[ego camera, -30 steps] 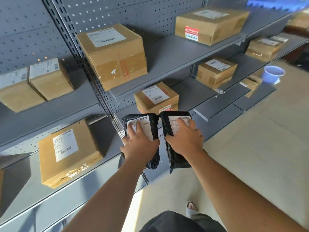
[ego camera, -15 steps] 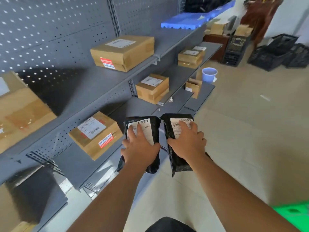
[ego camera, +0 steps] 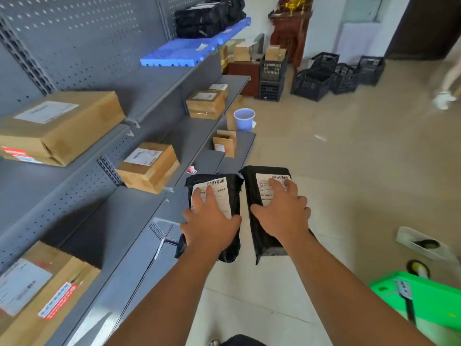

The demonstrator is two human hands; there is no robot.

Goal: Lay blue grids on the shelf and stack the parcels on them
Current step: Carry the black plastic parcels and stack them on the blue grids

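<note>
My left hand [ego camera: 210,227] grips a black parcel [ego camera: 225,189] with a white label, held flat in front of me. My right hand [ego camera: 283,213] grips a second black parcel [ego camera: 252,188] right beside the first. Both parcels hang over the floor just off the front edge of the grey shelf [ego camera: 139,218]. Far up the shelf run, a blue grid [ego camera: 179,52] lies on an upper shelf. A stack of black parcels [ego camera: 207,17] rests on its far end.
Brown cartons [ego camera: 67,126] [ego camera: 149,167] [ego camera: 207,103] sit on several shelf levels to my left. A blue bucket [ego camera: 244,118] stands by the shelf end. Black crates [ego camera: 336,76] line the far wall. A green cart [ego camera: 421,300] is at lower right. A person's leg [ego camera: 446,93] shows far right.
The view has swung right along the shelves, bringing the blue grid, crates and green cart into sight. Both hands keep hold of their parcels in the same pose.
</note>
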